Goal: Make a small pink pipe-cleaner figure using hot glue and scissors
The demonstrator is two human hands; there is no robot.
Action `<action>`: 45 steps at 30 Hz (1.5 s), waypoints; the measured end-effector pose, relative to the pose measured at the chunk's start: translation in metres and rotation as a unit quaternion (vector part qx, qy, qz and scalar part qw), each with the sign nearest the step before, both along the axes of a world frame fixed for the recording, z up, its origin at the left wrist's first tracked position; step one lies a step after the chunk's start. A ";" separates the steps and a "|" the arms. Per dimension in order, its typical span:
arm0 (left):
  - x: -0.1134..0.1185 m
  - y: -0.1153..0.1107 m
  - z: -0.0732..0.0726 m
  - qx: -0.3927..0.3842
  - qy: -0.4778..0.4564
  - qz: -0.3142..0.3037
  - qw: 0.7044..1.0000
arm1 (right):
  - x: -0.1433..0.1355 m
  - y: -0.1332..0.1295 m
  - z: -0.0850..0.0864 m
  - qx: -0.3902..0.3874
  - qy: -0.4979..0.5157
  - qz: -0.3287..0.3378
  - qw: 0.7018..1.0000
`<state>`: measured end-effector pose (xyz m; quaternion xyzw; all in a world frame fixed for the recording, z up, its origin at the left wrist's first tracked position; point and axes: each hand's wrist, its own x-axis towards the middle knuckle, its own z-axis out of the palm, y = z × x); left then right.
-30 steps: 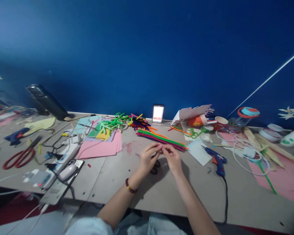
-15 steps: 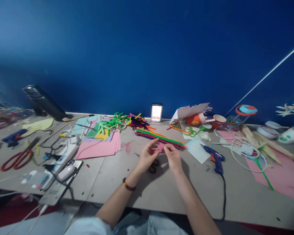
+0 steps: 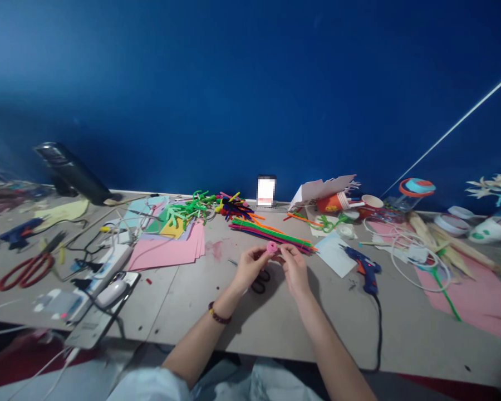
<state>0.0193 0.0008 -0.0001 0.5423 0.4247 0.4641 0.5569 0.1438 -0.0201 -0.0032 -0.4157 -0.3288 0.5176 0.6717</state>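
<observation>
A small pink coil (image 3: 271, 247), which looks like rolled pipe cleaner, is held up above the table between my two hands. My left hand (image 3: 250, 269) pinches it from the left with thumb and fingers. From the right, the fingertips of my right hand (image 3: 294, 268) close on its other side. Black-handled scissors (image 3: 259, 283) lie under my hands, partly hidden by my left one. Just beyond my fingers is a bundle of green, purple and orange pipe cleaners (image 3: 271, 234).
To the right are a blue glue gun (image 3: 368, 268) with its cord and a light blue sheet (image 3: 337, 256). Pink paper (image 3: 167, 248), red-handled scissors (image 3: 27, 270) and a power strip (image 3: 102, 275) lie left. A lit phone (image 3: 266, 191) leans against the blue wall.
The pink coil has been turned and raised a little, so its round face shows more clearly. Both hands stay nearly in place, still gripping it.
</observation>
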 end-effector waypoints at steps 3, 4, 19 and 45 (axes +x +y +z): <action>-0.003 -0.001 0.000 0.120 0.086 0.030 0.989 | 0.003 -0.001 0.005 0.014 -0.046 -0.013 0.999; -0.004 -0.002 0.000 0.163 0.115 0.032 0.979 | 0.004 -0.001 0.006 0.013 -0.065 -0.009 0.998; -0.008 -0.003 0.003 0.276 0.188 0.026 0.942 | 0.013 0.001 0.008 -0.024 -0.092 0.054 0.994; -0.010 -0.004 0.007 0.269 0.173 -0.025 0.947 | 0.031 0.000 0.008 0.005 -0.148 0.100 0.984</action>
